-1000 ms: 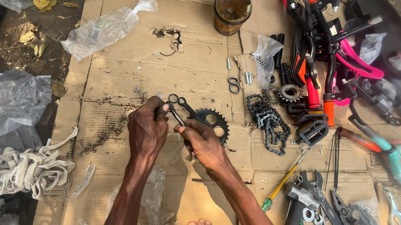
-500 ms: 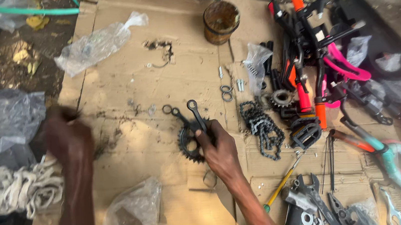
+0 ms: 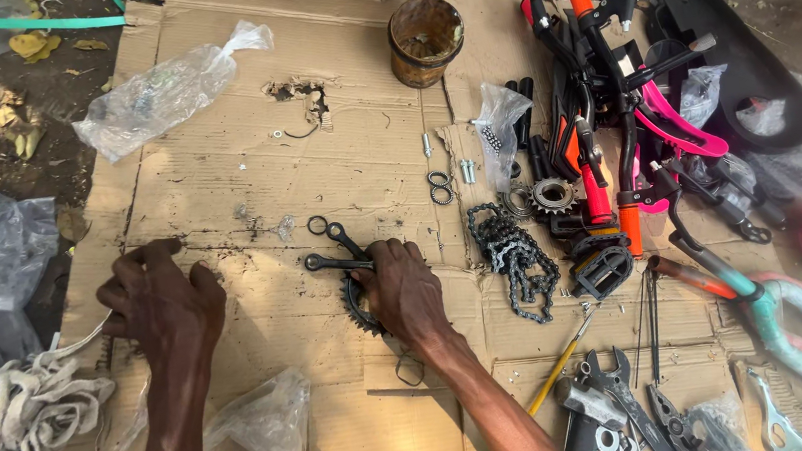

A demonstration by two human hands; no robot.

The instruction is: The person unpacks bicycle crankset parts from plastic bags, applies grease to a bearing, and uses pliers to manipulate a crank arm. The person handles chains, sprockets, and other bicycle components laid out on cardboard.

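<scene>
Cardboard (image 3: 215, 186), two hands, one chainring (image 3: 358, 311)

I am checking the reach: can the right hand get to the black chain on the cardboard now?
Probably yes. The right hand rests on the chainring, and the chain lies just beside it on bare cardboard, with nothing between them. It would first have to let go.

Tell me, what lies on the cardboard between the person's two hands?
In the head view, only bare brown cardboard lies between the left hand and the right hand, which rests on the toothed chainring and its crank arms.
</scene>
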